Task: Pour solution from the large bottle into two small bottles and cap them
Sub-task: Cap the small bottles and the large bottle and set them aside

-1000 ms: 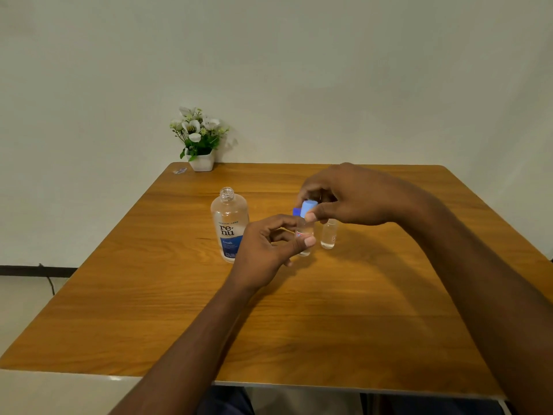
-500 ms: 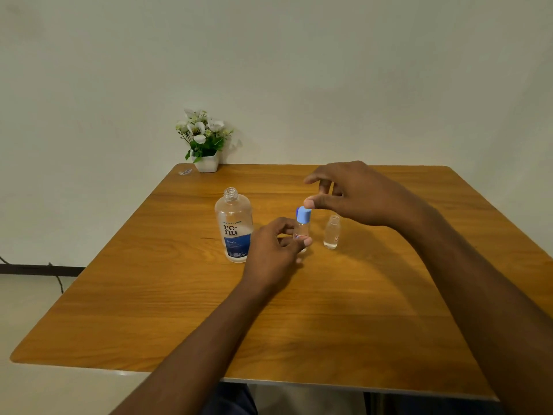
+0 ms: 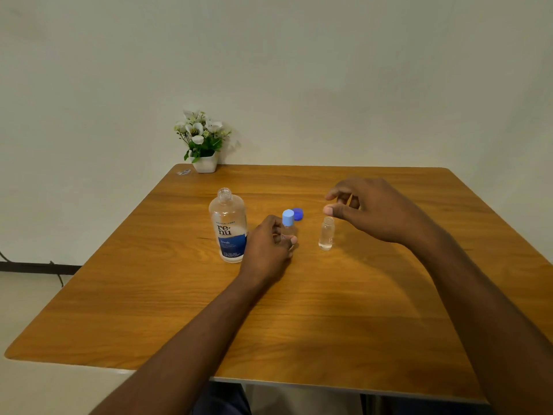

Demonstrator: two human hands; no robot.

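Large bottle (image 3: 229, 227), labelled "re-nu fresh", uncapped, upright on table (image 3: 329, 310). Left hand (image 3: 266, 247) grips light-blue-capped small bottle (image 3: 288, 224) beside it. Right hand (image 3: 371, 209) empty, loosely curled, above uncapped small bottle (image 3: 326, 234). Dark-blue cap (image 3: 298, 213) behind; flowerpot (image 3: 205, 164) far corner.

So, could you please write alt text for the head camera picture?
A left hand holds a small capped bottle on a wooden table; the right hand hovers over an uncapped small bottle. An open large bottle stands left.

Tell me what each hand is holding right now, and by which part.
The left hand grips the capped small bottle by its clear body, below the light blue cap. The right hand holds nothing; it hovers over the open small bottle.
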